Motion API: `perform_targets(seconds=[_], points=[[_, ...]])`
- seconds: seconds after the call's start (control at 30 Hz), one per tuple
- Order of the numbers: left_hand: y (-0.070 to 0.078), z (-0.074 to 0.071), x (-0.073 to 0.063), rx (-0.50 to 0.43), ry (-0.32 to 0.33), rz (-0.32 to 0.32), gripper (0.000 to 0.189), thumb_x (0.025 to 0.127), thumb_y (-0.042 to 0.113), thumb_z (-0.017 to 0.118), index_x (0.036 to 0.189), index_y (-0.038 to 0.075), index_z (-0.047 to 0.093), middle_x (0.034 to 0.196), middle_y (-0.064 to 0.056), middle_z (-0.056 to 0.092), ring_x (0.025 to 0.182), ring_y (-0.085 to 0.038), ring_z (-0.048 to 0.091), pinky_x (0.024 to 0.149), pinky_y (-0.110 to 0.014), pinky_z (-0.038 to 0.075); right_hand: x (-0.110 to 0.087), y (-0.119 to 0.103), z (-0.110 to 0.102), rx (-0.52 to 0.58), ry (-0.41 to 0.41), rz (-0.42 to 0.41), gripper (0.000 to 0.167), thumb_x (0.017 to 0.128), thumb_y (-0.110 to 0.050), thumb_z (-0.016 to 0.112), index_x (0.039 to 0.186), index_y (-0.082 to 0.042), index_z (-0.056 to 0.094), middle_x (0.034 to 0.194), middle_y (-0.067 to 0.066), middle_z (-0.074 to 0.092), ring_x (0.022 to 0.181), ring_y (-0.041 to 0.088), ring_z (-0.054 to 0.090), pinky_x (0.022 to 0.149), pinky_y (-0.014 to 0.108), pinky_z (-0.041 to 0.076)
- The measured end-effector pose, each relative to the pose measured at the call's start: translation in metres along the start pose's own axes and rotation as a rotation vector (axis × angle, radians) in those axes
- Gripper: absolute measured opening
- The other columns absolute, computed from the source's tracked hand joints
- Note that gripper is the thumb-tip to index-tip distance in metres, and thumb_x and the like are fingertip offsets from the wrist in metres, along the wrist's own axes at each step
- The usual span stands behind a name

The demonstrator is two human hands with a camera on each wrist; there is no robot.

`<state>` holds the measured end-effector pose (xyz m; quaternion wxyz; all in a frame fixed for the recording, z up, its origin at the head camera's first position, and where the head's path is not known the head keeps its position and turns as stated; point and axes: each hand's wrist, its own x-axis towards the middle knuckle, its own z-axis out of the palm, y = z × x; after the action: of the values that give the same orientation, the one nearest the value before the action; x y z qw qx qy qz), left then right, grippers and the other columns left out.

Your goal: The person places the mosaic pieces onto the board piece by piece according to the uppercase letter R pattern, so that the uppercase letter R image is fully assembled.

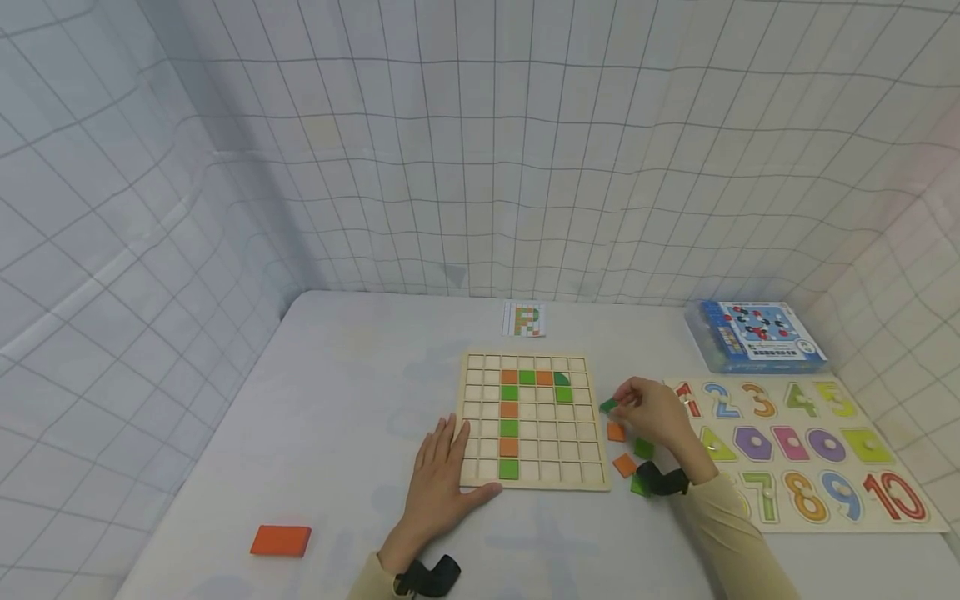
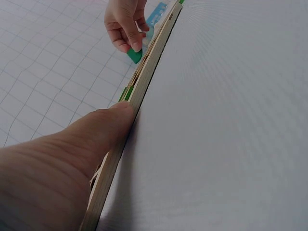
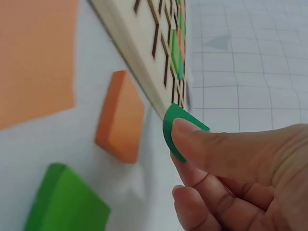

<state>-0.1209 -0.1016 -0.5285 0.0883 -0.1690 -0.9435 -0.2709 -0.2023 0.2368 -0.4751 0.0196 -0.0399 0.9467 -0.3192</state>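
While the straight-fingered left hand [image 1: 437,483] touches the wooden board [image 1: 564,450], the right hand [image 1: 651,410] pinches a curved piece [image 3: 177,112] (green) beside it; table [image 1: 352,400] beneath, checked cloth [image 1: 487,171] behind.

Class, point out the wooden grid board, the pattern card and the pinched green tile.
Wooden grid board [image 1: 528,410]: head view, bare central cell.
Pattern card [image 1: 524,319]: head view, printed face.
Pinched green tile [image 3: 168,129]: right wrist view, its curved edge.
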Motion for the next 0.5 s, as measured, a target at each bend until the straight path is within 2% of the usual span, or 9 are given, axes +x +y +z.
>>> perform_targets(seconds=[0.13,0.23,0.5], points=[[0.000,0.000,0.000,0.001,0.002,0.002,0.098,0.077,0.058,0.068,0.147,0.001,0.031,0.152,-0.020,0.023,0.141,-0.034,0.014,0.111,-0.048,0.012,0.003,-0.005,0.000,0.017,0.032,-0.069,0.009,0.082,-0.014,0.074,0.086,-0.010,0.067,0.078,-0.002,0.064,0.063,0.014,0.054,0.054,0.030,0.043],[0.000,0.000,0.001,-0.001,0.004,0.004,0.098,0.077,0.059,0.068,0.147,0.001,0.031,0.152,-0.021,0.023,0.141,-0.034,0.014,0.111,-0.048,0.012,0.006,-0.011,0.004,0.070,0.023,-0.123,0.008,0.083,-0.012,0.073,0.087,-0.008,0.068,0.079,-0.001,0.065,0.063,0.014,0.053,0.053,0.030,0.042],[0.001,0.000,0.002,-0.017,0.000,0.002,0.098,0.077,0.058,0.068,0.147,0.001,0.030,0.152,-0.021,0.023,0.141,-0.033,0.013,0.111,-0.049,0.012,0.017,-0.027,0.018,0.148,-0.082,-0.213,0.005,0.084,-0.008,0.072,0.088,-0.006,0.068,0.079,-0.001,0.063,0.064,0.015,0.049,0.055,0.027,0.041]])
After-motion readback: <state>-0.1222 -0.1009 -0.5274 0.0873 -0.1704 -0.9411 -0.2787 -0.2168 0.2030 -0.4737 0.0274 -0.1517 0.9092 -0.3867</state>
